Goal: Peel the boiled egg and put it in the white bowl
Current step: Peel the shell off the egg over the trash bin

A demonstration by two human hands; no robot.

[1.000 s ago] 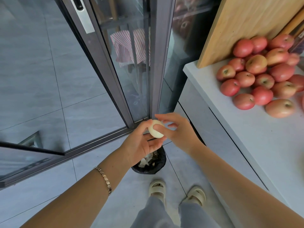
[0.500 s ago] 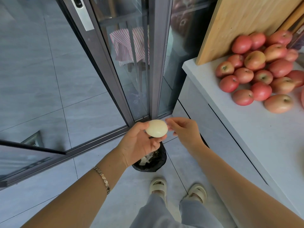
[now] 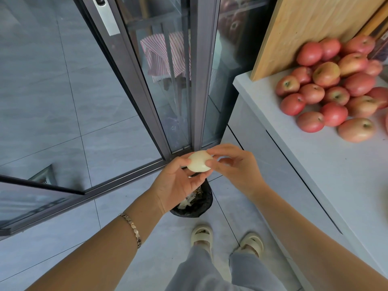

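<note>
The boiled egg [image 3: 199, 161] looks smooth, pale and bare of shell on the side I can see. My left hand [image 3: 175, 183] holds it from below and the left, between thumb and fingers. My right hand [image 3: 235, 168] touches the egg's right end with thumb and fingertips. Both hands hover directly above a small bin lined with a black bag [image 3: 194, 203] that holds shell scraps. The white bowl is not in view.
A grey counter [image 3: 327, 164] runs along the right, with a pile of red apples [image 3: 336, 91] and a wooden board [image 3: 310, 28] leaning at its back. Glass sliding doors in a dark frame [image 3: 197, 80] stand ahead. My sandalled feet [image 3: 226, 238] are on the tiled floor.
My right hand pulled away from the egg half a second ago and has now come back to touch its right end. The left hand kept hold of the egg above the bin.
</note>
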